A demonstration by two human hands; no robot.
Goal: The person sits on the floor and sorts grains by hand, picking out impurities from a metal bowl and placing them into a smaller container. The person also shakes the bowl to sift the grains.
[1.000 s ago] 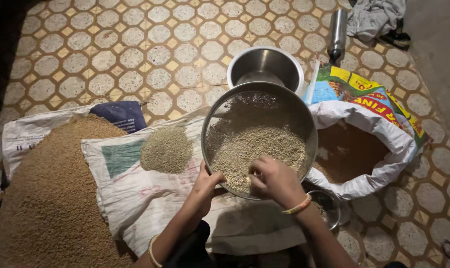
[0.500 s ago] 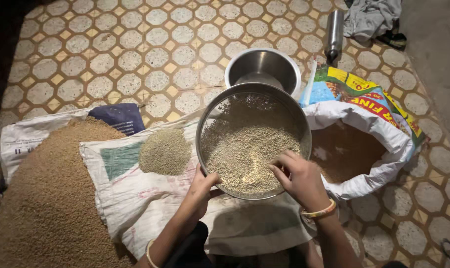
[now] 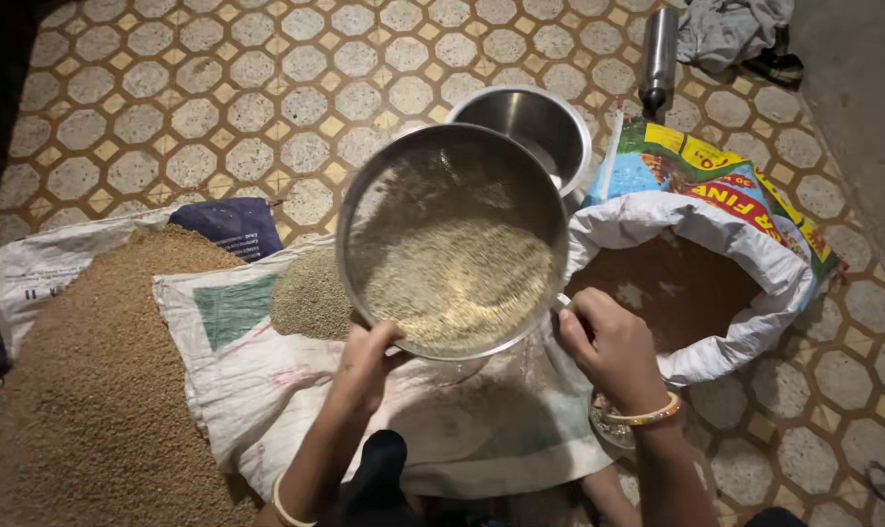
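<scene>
Sieve, round and metal, hangs above a white cloth, held at its near rim by both hands. Left hand grips the rim at the lower left, fingers curled under the edge and thumb on top. Right hand closes on the rim at the lower right, just beside the sack. Most of the sieve lies beyond the hands, away from the body, tilted slightly. Pale grain covers its mesh, heaped toward the near side. A small heap sits on the cloth just left of the sieve. A steel bowl stands behind it, partly hidden by the far rim. A large pile lies at far left.
</scene>
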